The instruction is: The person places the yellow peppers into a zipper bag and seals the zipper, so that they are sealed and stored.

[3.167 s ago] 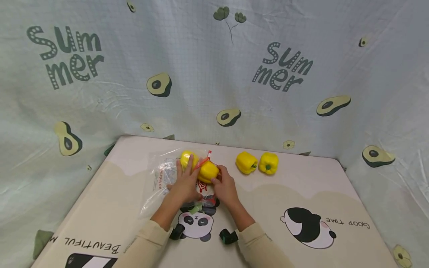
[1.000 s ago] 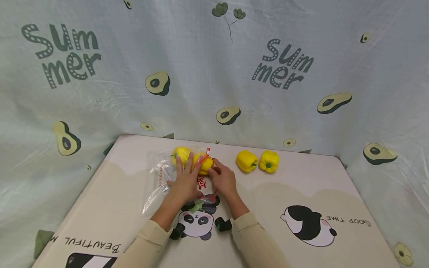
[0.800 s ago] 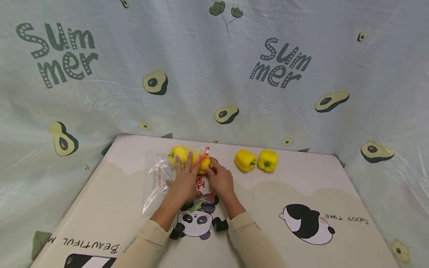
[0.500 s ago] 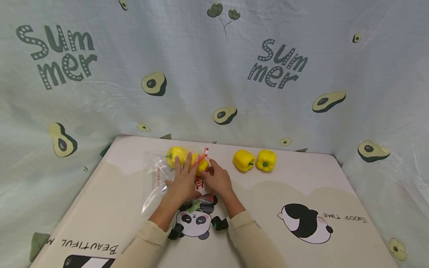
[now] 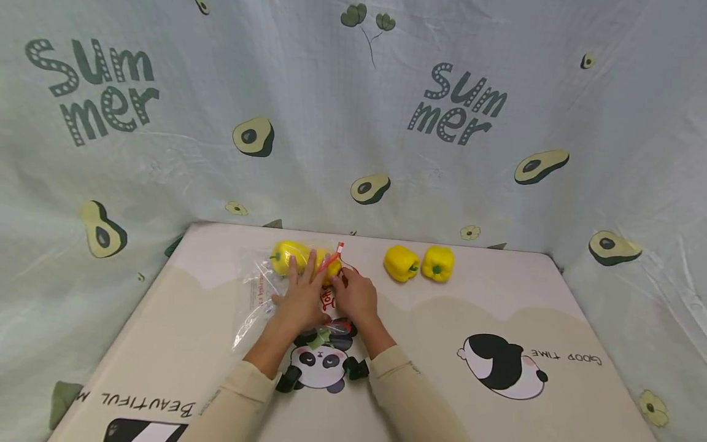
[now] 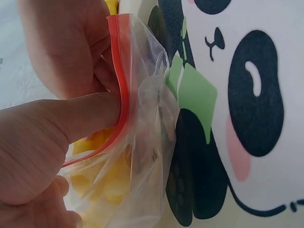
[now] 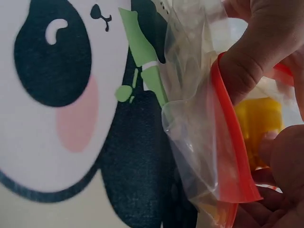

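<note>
A clear zip bag with a red-edged mouth lies on the table, mouth to the right. Two yellow bell peppers are at it: one bell pepper inside at the far left, the other bell pepper just inside the mouth. My left hand rests spread over the bag, fingers straight; in the left wrist view its thumb pushes the red edge outward. My right hand reaches into the mouth, curled fingers and thumb on the nearer pepper. The bag and left fingers partly hide that pepper.
To the right of the bag sit two more yellow peppers, a left pepper and a right pepper, side by side. The table has a panda-printed cover. A curtain with avocado prints hangs behind its far edge.
My right hand has moved left, taking the nearer pepper deeper through the bag's mouth. The other pepper has shifted left inside the bag. My left hand has stayed nearly in place.
</note>
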Motion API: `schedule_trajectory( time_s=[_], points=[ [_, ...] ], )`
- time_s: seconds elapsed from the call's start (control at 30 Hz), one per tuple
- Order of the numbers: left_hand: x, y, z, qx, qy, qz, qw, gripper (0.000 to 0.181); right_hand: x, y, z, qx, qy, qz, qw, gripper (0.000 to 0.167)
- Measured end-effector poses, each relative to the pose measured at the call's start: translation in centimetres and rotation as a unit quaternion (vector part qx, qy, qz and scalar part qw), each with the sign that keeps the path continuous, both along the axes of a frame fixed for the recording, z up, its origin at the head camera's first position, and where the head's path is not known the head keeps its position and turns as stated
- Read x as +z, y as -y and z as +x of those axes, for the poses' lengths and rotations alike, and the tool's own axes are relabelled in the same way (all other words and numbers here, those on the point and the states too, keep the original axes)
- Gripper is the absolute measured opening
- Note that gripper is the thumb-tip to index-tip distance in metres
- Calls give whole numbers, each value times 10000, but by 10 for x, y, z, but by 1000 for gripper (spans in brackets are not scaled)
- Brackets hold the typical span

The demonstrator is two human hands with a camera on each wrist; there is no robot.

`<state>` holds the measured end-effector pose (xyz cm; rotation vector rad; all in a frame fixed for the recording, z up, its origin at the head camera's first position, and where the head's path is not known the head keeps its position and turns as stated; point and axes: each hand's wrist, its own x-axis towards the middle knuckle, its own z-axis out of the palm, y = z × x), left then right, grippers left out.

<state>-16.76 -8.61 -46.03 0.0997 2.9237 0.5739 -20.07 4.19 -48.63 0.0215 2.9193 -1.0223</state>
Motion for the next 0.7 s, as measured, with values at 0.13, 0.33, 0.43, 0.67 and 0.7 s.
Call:
schedule_trajectory(
  time_s=[0.13, 0.33, 0.43, 0.67, 0.7],
  points=[
    [2, 1, -2, 57, 39, 41, 10000, 113, 1, 0, -1, 17, 21, -63, 10000, 50],
    [4, 1, -2, 85, 74, 118, 9999, 116, 0, -2, -2, 48, 154, -282, 9995, 58],
    [4, 3, -3, 69, 86, 217, 9997, 118, 1, -2, -4, 148, 150, -248, 9995, 57],
    [5, 11, -4, 68, 73, 347, 9993, 121, 0, 1, -5, -123, 99, -320, 9994, 49],
    [5, 12, -4, 77, 73, 337, 9994, 120, 0, 2, -4, -130, 73, -296, 9995, 49]
  ],
)
